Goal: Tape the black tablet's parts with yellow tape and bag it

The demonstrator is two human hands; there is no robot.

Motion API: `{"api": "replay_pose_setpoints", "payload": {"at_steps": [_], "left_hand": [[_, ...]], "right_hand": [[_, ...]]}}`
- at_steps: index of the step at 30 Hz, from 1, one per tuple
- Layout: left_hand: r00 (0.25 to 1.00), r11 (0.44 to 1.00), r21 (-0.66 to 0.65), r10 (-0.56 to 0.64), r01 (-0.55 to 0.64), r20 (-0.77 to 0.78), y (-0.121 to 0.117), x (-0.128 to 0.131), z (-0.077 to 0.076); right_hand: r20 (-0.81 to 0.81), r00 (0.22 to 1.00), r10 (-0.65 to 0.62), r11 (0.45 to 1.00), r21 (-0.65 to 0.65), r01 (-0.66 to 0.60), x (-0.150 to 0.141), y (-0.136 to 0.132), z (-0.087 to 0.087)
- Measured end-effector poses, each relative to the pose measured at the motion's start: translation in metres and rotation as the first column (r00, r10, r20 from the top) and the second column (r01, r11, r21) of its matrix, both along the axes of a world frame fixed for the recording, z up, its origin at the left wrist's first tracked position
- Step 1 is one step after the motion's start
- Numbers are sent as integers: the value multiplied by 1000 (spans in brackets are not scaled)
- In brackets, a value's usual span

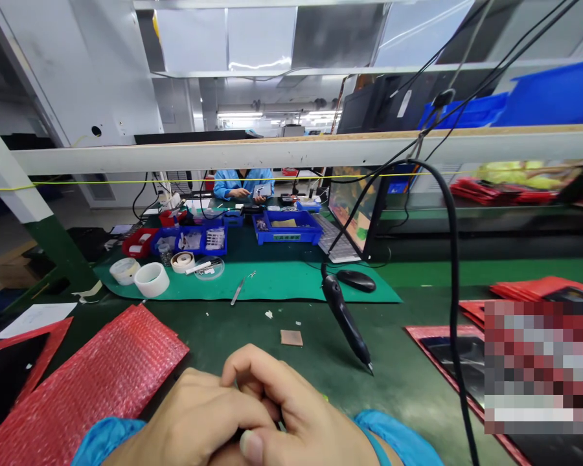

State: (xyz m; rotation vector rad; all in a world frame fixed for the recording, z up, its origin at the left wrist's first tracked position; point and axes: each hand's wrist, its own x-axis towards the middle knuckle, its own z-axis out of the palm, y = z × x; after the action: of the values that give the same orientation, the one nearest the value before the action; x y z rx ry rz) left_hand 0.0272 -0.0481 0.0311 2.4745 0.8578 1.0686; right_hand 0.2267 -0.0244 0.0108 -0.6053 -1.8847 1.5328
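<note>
My left hand and my right hand rest against each other at the bottom middle, fingers curled and folded together. No object shows between them, though the palms are hidden. Just beyond them a small brownish square piece lies on the dark green table. To the right, a black electric screwdriver hangs tip down from its cable, apart from my hands. Left of my hands lies a red bubble-wrap bag. Tweezers lie farther off on the green mat.
Tape rolls, blue parts bins and a blue tray stand farther back. A mouse, keyboard and monitor are right of centre. A thick black cable loops down at right, near red bags. A co-worker in blue sits opposite.
</note>
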Motion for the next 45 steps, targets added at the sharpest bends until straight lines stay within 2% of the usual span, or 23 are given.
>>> {"api": "replay_pose_setpoints", "payload": {"at_steps": [7,12,15,19,24,31,39,45], "left_hand": [[999,998,57,-22,20,25,10,3,11],[996,994,77,-79,76,29,11,5,19],[996,991,100,-90,87,28,13,4,16],[999,988,149,-41,37,24,15,1,11],[996,987,157,-32,45,-82,17,-13,7],[996,976,213,53,-37,-72,27,-19,-3],[992,980,174,107,-93,-73,24,-22,-7],[992,986,115,121,-119,-16,18,-20,-4]], "right_hand": [[-85,995,56,998,20,-55,-3,9,-3],[-124,990,61,998,30,-57,-5,12,-8],[-152,986,74,997,40,-69,-5,13,-7],[-180,979,93,995,48,-86,-4,15,-6],[-216,970,115,991,92,-97,-7,21,-10],[-223,961,165,948,303,-92,-4,47,-14],[-190,950,248,927,332,-176,-3,64,-28],[-208,938,277,928,311,-205,-2,64,-29]]}}
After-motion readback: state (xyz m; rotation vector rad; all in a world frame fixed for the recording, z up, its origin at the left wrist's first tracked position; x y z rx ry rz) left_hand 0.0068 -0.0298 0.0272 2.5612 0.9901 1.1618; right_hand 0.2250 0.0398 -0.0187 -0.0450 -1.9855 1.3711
